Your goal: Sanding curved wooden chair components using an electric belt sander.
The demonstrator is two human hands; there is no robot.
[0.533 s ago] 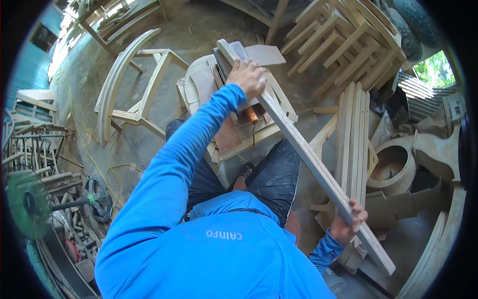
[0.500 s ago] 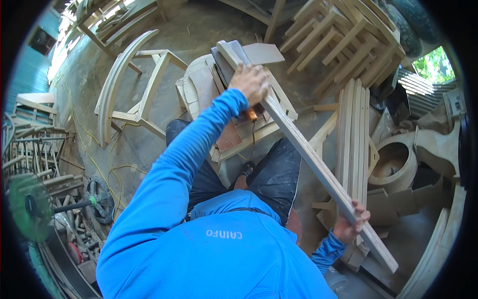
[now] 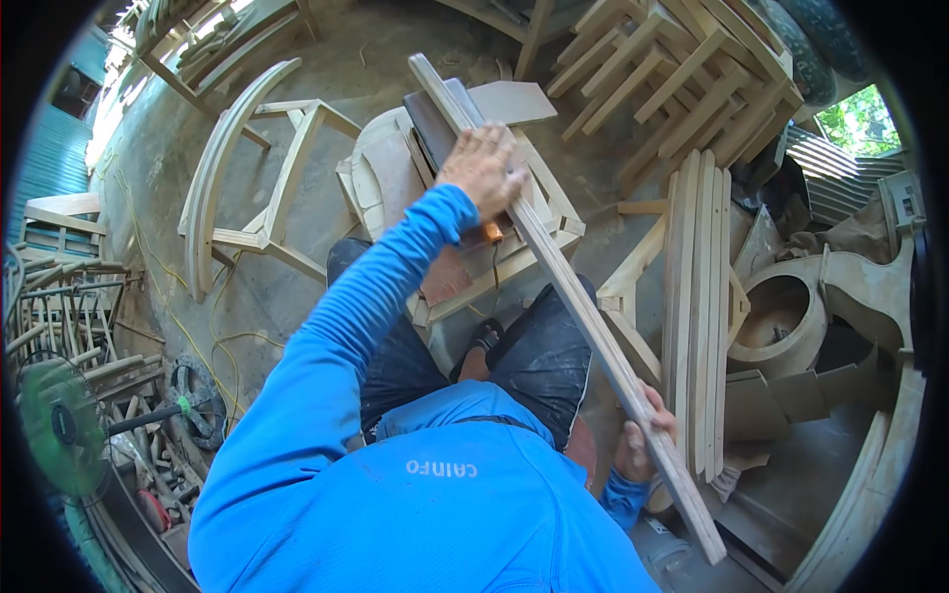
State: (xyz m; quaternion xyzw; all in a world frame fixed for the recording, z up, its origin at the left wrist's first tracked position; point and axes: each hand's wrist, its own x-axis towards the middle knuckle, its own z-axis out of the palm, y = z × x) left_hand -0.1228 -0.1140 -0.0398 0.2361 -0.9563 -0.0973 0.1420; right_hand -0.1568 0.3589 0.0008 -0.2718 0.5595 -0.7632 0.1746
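Observation:
A long wooden strip (image 3: 578,292) runs diagonally from the workpiece stand down past my right thigh. My left hand (image 3: 484,166) lies over its far part, fingers bent across the wood. Lower down, my right hand (image 3: 646,435) grips the strip near its close end. Beside and partly under the far part is a dark, flat tool surface (image 3: 427,128), which looks like an upturned belt sander. An orange part (image 3: 491,232) with a cord shows below my left hand. These rest on a wooden frame (image 3: 534,265) between my knees; my left hand hides part of the tool.
Several similar strips (image 3: 697,316) lean together at the right. A curved chair frame (image 3: 282,188) stands at the left, with yellow cords on the floor. Stacked wooden frames (image 3: 692,89) rise at the far right. A green fan (image 3: 61,425) and scrap wood (image 3: 148,445) are at the left.
The strip has slid away from me and its near end has swung left. My right hand has moved left with it; my left hand has shifted slightly left.

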